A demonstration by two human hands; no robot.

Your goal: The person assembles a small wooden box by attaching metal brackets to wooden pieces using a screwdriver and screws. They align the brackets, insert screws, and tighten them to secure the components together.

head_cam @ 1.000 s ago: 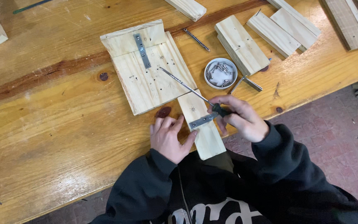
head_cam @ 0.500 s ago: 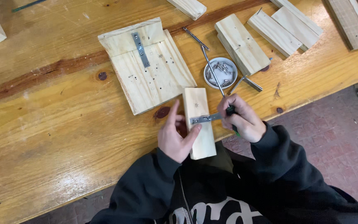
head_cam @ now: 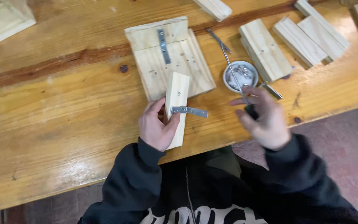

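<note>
The left hand [head_cam: 157, 126] is clamped round a narrow pine block [head_cam: 176, 108], thumb pressing a small metal strap [head_cam: 189, 111] whose free end juts off the block's right side. The block lies on the bench [head_cam: 63, 108], its far end overlapping a flat wood panel [head_cam: 175, 58]. The right hand [head_cam: 262, 120] is closed on a screwdriver [head_cam: 233, 70], its tip over the dish of screws [head_cam: 240, 76]. The strap could likely swivel out of line if the thumb slackens, and a careless swing of the shaft might tip the dish.
</note>
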